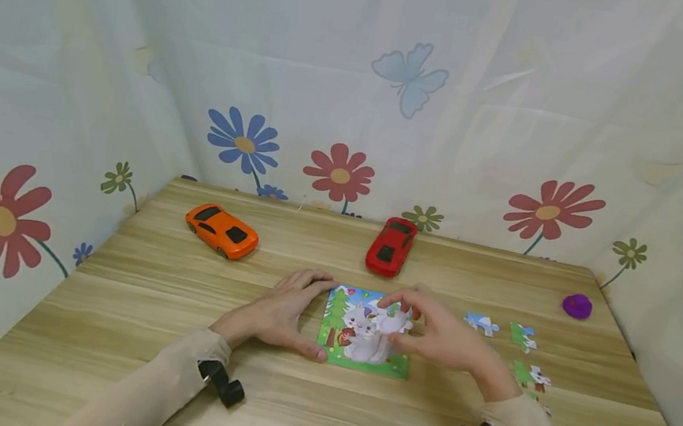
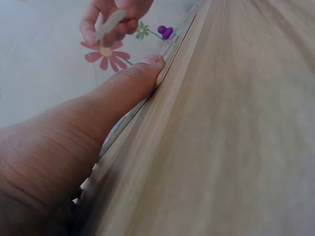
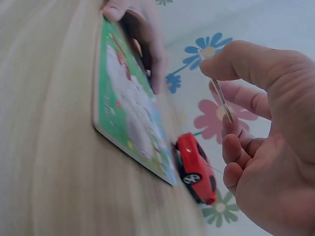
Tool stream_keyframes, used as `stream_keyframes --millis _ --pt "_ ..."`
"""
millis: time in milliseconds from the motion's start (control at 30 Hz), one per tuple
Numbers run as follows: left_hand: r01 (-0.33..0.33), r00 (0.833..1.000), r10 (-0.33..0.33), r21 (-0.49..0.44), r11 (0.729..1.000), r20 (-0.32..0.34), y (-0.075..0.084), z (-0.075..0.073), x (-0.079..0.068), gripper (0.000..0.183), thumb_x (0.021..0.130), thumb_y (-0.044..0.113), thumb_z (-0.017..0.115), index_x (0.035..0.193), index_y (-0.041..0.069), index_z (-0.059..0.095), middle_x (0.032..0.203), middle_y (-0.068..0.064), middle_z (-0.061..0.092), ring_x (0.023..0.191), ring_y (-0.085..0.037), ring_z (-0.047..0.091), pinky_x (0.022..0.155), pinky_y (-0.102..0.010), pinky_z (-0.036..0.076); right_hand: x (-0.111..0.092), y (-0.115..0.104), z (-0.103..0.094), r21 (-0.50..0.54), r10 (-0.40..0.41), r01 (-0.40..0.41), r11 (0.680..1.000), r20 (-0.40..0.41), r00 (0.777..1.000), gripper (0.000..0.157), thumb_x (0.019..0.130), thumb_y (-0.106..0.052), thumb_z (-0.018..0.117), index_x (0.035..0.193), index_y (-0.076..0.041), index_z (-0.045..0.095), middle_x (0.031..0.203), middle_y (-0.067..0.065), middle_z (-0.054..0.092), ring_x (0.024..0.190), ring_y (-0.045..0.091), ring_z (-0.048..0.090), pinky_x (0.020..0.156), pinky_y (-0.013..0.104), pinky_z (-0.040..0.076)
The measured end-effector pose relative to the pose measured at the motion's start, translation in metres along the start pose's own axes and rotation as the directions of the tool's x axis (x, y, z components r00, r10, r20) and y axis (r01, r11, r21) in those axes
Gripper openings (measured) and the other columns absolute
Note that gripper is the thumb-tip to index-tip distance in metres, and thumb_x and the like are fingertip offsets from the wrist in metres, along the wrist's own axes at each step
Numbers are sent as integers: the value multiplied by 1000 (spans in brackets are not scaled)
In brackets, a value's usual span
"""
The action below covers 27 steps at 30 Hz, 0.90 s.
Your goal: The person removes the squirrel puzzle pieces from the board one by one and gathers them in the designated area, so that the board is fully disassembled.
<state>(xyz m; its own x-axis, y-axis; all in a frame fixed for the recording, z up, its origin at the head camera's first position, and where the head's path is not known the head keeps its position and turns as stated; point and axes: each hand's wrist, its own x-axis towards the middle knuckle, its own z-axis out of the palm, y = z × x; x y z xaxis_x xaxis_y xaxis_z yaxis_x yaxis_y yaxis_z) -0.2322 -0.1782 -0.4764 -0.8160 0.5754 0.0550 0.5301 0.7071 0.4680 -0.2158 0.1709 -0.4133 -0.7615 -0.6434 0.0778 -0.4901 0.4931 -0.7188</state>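
Note:
A square jigsaw puzzle (image 1: 367,364) with white cartoon animals and a green border lies in front of the person. My left hand (image 1: 280,311) rests along its left side, thumb at the near-left corner and fingers by the far-left corner. In the right wrist view the left thumb (image 3: 114,11) lies on the puzzle's corner. Above the puzzle's right part, my right hand (image 1: 439,334) pinches a puzzle piece (image 3: 224,101) between thumb and fingers. That piece is seen edge-on there, raised clear of the puzzle. The left wrist view also shows this piece (image 2: 112,24).
Several loose puzzle pieces (image 1: 481,324) lie right of the puzzle, partly behind the right forearm. Farther back stand an orange toy car (image 1: 222,230) and a red toy car (image 1: 391,248). A small purple toy (image 1: 577,306) sits near the right edge. A flowered curtain (image 1: 312,54) surrounds the table.

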Motion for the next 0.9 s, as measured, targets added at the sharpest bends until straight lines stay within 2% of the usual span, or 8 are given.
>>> stream_keyframes --millis 267,500,700,900 --pt "2 1000 -2 -4 1000 -3 1 -1 1 136 71 85 89 176 19 33 178 -7 30 164 -30 27 135 -60 25 -26 4 -35 -36 4 -8 999 -122 993 48 98 -17 87 141 -26 71 116 0 59 105 26 52 83 40 50" --pt "3 1000 -3 0 1000 -3 0 -2 1 135 71 85 88 176 19 34 178 -6 30 164 -30 27 135 -60 25 -56 7 -58 -60 -27 15 998 -192 981 48 100 -11 83 144 -22 69 114 0 58 100 24 52 80 35 49" --pt "10 1000 -10 4 1000 4 0 -1 1 135 71 85 88 176 20 33 178 -6 30 164 -30 27 135 -60 24 -76 12 -64 -106 -82 57 993 -247 966 48 99 -8 84 143 -23 70 108 -1 56 95 19 50 76 31 46" --pt "13 1000 -14 11 1000 9 1 0 1 135 72 86 87 176 20 33 179 -5 29 164 -30 27 135 -60 24 -94 21 -61 -131 -73 40 991 -264 962 50 97 -7 86 143 -20 70 104 -2 53 94 16 48 74 31 43"
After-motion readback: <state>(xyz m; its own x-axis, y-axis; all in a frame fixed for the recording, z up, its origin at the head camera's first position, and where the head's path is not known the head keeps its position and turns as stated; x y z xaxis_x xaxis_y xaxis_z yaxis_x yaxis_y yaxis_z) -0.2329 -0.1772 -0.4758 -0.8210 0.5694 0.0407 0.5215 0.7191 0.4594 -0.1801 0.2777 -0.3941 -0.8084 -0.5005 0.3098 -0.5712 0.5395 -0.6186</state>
